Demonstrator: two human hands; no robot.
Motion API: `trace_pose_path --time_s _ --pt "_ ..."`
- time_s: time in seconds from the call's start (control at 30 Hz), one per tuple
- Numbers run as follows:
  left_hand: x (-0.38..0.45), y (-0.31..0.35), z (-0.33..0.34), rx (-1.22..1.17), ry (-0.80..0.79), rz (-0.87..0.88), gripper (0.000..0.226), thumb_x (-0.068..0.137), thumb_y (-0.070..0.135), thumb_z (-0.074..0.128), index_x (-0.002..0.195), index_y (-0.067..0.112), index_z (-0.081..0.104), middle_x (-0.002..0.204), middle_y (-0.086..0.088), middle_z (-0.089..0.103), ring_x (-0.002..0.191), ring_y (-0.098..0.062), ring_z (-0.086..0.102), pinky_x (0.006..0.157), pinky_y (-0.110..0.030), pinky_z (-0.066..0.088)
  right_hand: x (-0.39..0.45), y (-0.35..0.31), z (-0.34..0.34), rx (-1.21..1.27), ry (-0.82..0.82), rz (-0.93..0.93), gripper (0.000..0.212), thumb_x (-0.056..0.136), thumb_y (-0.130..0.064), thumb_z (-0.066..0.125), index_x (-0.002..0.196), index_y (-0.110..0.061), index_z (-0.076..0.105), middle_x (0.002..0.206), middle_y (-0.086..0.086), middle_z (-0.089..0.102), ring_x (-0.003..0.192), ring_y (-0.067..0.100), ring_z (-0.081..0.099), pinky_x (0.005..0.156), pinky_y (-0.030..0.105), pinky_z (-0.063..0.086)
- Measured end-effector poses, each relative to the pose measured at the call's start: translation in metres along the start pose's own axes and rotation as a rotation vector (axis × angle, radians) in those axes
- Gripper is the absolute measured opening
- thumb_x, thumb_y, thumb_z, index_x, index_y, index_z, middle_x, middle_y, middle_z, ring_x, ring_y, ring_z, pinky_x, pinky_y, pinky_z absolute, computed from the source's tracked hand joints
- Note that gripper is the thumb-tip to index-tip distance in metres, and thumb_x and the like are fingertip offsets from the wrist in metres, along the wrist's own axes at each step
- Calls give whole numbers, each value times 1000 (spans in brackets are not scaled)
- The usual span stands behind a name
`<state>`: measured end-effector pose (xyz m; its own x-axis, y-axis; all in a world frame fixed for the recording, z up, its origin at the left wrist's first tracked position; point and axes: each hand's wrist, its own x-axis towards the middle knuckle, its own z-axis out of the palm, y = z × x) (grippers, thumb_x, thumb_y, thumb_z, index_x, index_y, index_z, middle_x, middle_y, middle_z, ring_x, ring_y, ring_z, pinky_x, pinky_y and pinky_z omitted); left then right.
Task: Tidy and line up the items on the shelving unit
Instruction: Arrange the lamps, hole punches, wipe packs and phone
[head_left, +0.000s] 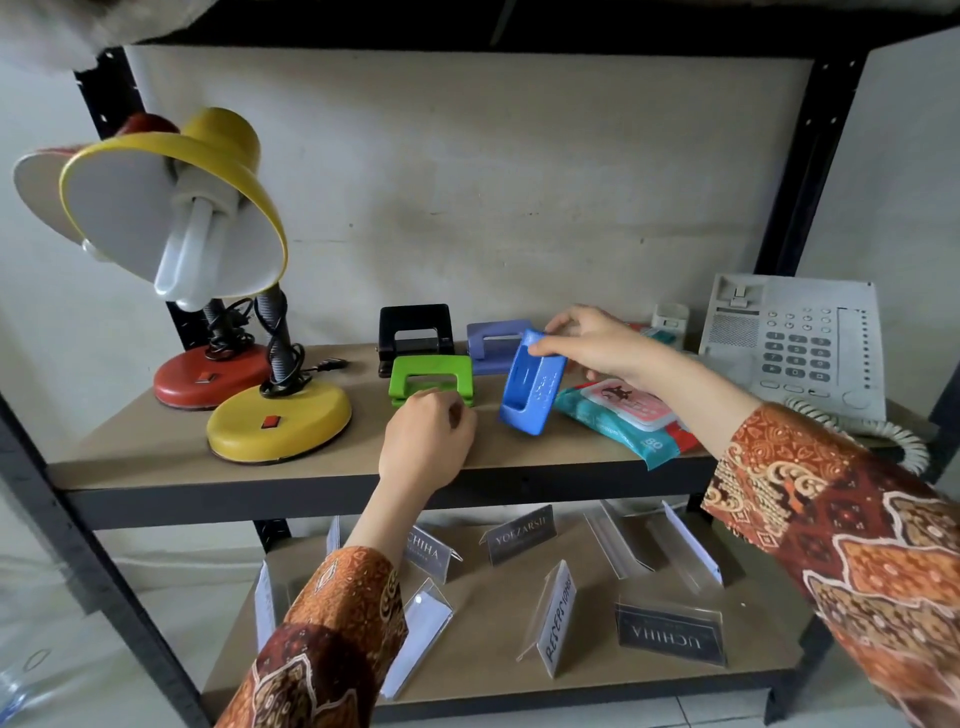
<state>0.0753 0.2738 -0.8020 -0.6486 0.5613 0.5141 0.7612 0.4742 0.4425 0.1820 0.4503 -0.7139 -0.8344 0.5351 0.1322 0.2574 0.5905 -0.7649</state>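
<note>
op: status. my right hand (587, 343) pinches the top end of the blue hole punch (532, 384), thumb and fingers curled on it. the punch is tilted, lower end at or just above the middle shelf (311, 467), between the green hole punch (431, 376) and the wet wipes pack (623, 415). i cannot tell whether that lower end touches the board.

sup: left hand?

op: my left hand (428, 441) sits just in front of the green punch, fingers curled; it seems to grip nothing, though the fingertips are hidden from me.

sup: list the hazards.

op: one: the grip is at one end only, so the punch may pivot or slip out and drop onto the shelf. two: lowering it with a swing could knock the green punch out of line, or the purple hole punch (493, 345) behind it. three: the black hole punch (415, 332) stands further back, so a row set by the front pair alone may end up crooked. four: my right forearm crosses above the wipes pack and near the telephone (800, 343) and its coiled cord (878, 431); a low withdrawal may drag either toward the edge.

sup: and the lamps?

op: the yellow lamp (218, 249) and red lamp (208, 374) are well apart from both hands; low risk.
</note>
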Motion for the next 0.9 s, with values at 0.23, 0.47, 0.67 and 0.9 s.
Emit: trace_pose_path --time_s 0.23,0.47,0.67,0.9 --pt "1 0 2 -5 9 5 25 90 29 48 75 13 61 81 -3 63 70 -25 55 56 -29 38 24 -31 -10 -289 -547 17 23 89 -36 62 100 -15 60 93 4 56 82 19 48 62 26 36" --pt "2 0 1 -9 14 -4 25 90 30 49 75 13 60 80 -3 62 68 -24 51 56 -29 36 32 -44 19 -575 -682 -58 24 97 -24 52 118 -18 63 88 -11 56 77 6 51 66 18 42" --pt "1 2 0 -8 11 -32 25 89 29 49 74 13 60 80 -4 62 67 -24 46 58 -28 34 0 -37 22 -920 -393 0 54 82 -47 67 120 -9 57 114 9 57 91 28 64 70 33 50" --pt "-2 3 -3 -17 0 -16 25 91 30 51 79 12 63 81 -4 63 68 -22 51 57 -27 34 -19 -21 29 -817 -310 -184 48 87 -10 64 131 -20 48 127 8 51 104 27 55 85 40 49"
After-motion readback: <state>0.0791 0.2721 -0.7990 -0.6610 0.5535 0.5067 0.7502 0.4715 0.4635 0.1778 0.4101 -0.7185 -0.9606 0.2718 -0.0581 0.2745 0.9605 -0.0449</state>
